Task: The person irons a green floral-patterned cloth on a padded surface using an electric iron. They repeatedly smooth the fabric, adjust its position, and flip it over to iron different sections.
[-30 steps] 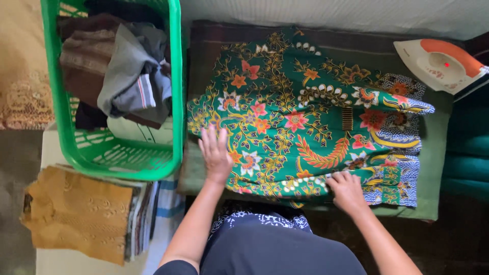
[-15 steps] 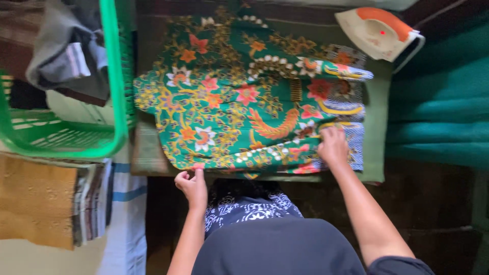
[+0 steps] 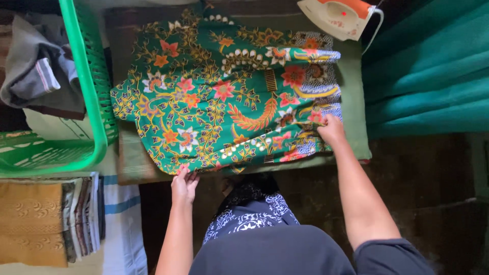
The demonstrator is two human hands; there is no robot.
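Smoothing stage: green floral garment point(image 3: 219, 97) lies flat on the ironing pad point(image 3: 356, 127). Left hand point(image 3: 184, 184) pinches its near hem, right hand point(image 3: 331, 130) presses open-palmed. Next probably calls for the iron point(image 3: 338, 18).

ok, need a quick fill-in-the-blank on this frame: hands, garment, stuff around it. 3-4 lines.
1. The left hand grips the near hem of the green floral-print cloth garment; the right hand presses on its ____ side.
2. The white-and-orange electric iron stands at the pad's far ____ corner.
3. The ____ plastic laundry basket holds clothes.

Missing words: right; right; green
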